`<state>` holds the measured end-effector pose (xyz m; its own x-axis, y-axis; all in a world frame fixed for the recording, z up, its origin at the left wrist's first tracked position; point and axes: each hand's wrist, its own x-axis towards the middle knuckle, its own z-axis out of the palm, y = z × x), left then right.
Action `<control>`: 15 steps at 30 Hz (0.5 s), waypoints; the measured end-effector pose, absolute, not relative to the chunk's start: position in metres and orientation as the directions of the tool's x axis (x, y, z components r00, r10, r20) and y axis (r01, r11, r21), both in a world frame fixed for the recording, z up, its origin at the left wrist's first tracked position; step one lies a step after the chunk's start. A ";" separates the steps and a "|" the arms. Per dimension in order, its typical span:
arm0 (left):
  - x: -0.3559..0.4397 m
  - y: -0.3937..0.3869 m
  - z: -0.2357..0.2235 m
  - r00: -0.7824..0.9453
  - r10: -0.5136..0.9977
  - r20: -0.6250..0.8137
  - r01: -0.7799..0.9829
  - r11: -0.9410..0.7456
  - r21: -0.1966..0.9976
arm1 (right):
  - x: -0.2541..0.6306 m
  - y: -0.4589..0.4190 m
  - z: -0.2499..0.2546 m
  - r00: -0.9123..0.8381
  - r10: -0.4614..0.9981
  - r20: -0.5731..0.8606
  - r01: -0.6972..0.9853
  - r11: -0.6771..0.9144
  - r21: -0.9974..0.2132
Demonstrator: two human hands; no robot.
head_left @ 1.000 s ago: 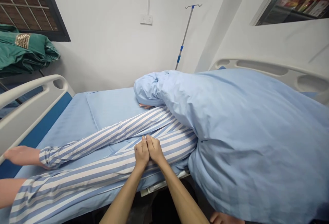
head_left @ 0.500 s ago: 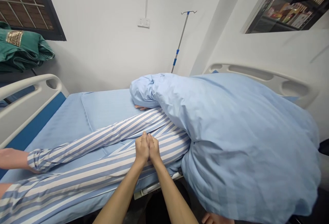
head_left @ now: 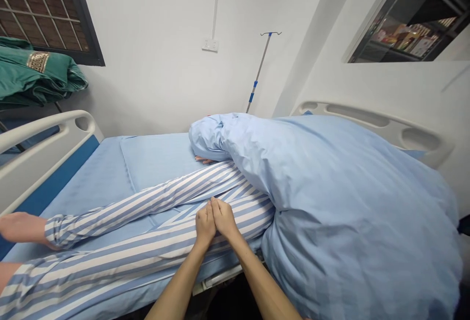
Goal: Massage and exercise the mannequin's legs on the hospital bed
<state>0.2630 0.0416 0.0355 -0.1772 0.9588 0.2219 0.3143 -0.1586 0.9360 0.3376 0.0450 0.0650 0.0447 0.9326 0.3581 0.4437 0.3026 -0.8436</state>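
**Hands:** left hand (head_left: 204, 227) and right hand (head_left: 224, 219) are held pressed together side by side, fingers extended, laid on the nearer leg; nothing is pinched.
**Thing:** two blue-and-white striped trouser legs (head_left: 110, 256) of a lying person are stretched along the hospital bed (head_left: 157, 163).
**Hidden:** the person's upper body is covered by a blue duvet (head_left: 330, 222); only fingers (head_left: 203, 160) are seen under its fold. One bare foot (head_left: 22, 227) is shown at the bed's left end; the second foot is cut off by the frame.
**Surface:** a blue sheet is fitted on the bed.
**Room:** beyond the bed are a drip pole (head_left: 259, 70) and a wall socket (head_left: 210, 45); a green folded cloth (head_left: 33, 75) is seen past its left corner, and a glazed cabinet (head_left: 407, 31) past its right.
**Count:** two side rails (head_left: 40, 131) are fitted to the bed; one window (head_left: 44, 16) is seen beyond it.
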 end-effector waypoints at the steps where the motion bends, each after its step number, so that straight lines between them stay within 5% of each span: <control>1: 0.263 0.042 0.034 -0.174 0.958 0.230 0.331 -0.163 0.929 | 0.340 0.043 0.069 0.021 0.929 0.369 0.481 0.314 -0.818; 9: 0.268 0.039 0.033 -0.090 0.970 0.227 0.434 -0.167 0.885 | 0.350 0.040 0.043 0.077 0.920 0.385 0.407 0.324 -0.854; 15: 0.273 0.040 0.049 -0.079 0.990 0.113 0.246 -0.090 0.965 | 0.348 0.040 0.037 0.139 0.908 0.395 0.383 0.319 -0.867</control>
